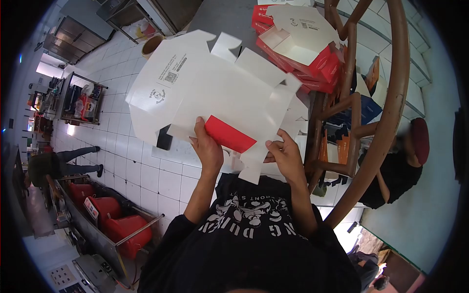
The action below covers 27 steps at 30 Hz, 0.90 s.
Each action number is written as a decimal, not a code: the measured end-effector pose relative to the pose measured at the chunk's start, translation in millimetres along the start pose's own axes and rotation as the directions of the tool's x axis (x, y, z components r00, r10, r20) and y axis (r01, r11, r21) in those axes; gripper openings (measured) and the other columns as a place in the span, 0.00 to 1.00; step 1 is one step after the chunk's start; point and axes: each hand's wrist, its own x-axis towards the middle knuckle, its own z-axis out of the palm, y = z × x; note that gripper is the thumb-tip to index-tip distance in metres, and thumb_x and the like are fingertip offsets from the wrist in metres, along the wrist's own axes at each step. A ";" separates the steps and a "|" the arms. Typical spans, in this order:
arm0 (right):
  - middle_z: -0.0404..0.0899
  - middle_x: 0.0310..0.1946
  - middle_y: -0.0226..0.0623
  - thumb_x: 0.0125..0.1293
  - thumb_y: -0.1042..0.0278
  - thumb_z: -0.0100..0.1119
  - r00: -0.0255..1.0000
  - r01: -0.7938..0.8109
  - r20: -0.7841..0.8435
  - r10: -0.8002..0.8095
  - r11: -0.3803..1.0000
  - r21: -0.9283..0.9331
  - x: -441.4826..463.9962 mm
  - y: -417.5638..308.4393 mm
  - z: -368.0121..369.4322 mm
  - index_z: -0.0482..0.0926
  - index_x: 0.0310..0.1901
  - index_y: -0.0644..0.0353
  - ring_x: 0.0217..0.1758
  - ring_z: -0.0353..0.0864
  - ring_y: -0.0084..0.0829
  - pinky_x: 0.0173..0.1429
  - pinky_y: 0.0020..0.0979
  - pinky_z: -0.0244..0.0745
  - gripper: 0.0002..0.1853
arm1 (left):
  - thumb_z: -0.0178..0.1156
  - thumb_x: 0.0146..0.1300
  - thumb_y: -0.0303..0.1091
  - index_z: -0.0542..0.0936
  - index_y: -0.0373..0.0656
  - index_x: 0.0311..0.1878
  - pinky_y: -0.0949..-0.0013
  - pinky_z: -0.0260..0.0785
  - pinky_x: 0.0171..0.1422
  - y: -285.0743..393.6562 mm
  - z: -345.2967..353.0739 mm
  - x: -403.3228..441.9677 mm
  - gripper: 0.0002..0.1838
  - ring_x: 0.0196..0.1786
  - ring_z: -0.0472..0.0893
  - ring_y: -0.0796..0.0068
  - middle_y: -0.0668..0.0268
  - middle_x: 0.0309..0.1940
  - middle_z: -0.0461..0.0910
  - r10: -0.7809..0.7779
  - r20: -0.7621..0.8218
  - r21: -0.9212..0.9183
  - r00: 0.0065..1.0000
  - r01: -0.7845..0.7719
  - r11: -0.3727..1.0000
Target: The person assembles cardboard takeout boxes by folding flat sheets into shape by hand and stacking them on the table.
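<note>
A large flat sheet of white cardboard [220, 88], cut with flaps and printed with small black marks and a square code, spans the space in front of me. My left hand [209, 146] is closed on its near edge, the thumb on top beside a red folded flap [229, 134]. At the near right edge, my right hand [286, 154] pinches the same sheet between thumb and fingers. The fingers under the sheet are partly hidden. Several folded red and white boxes [305, 53] are stacked beyond the sheet at the upper right.
A brown rail frame [398, 73] curves along the right, with orange and blue cartons behind it. One person in a red cap [391, 178] is at the right, another [46, 168] at the far left. Red bins [128, 234] stand in a metal rack at lower left.
</note>
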 end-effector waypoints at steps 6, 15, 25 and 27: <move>0.81 0.31 0.45 0.66 0.74 0.51 0.988 0.153 0.001 -0.157 0.961 -0.229 -1.9 -21.5 6.9 0.57 0.66 0.67 0.28 0.82 0.28 0.35 0.26 0.81 0.28 | 0.47 0.70 0.40 0.67 0.39 0.54 0.69 0.65 0.57 -2.5 3.2 -11.0 0.17 0.50 0.73 0.75 0.64 0.47 0.72 0.211 0.202 0.464 0.956 -0.283 0.839; 0.48 0.68 0.45 0.53 0.82 0.63 0.827 0.562 0.158 -0.540 0.806 -0.188 -9.6 -22.2 25.8 0.54 0.70 0.58 0.58 0.69 0.38 0.54 0.32 0.74 0.43 | 0.46 0.70 0.42 0.72 0.38 0.47 0.72 0.68 0.51 10.1 -1.6 5.1 0.16 0.46 0.75 0.78 0.65 0.41 0.75 -0.046 -0.037 -0.027 0.998 0.045 0.999; 0.71 0.49 0.42 0.58 0.71 0.65 0.727 0.567 0.092 -0.681 0.519 -0.640 3.4 -29.9 31.4 0.78 0.53 0.64 0.52 0.73 0.36 0.55 0.32 0.69 0.20 | 0.45 0.71 0.45 0.74 0.33 0.38 0.69 0.67 0.42 8.9 11.4 -6.9 0.21 0.37 0.72 0.77 0.64 0.31 0.75 -0.084 -0.184 0.282 0.979 0.135 0.950; 0.66 0.57 0.46 0.61 0.67 0.62 0.673 0.579 0.150 -0.725 0.388 -0.717 2.7 -29.6 33.1 0.74 0.58 0.62 0.61 0.66 0.42 0.63 0.37 0.62 0.23 | 0.47 0.71 0.42 0.73 0.35 0.36 0.69 0.66 0.40 -3.1 6.3 -1.8 0.17 0.34 0.71 0.77 0.66 0.30 0.73 0.037 -0.160 0.176 0.986 -0.009 0.984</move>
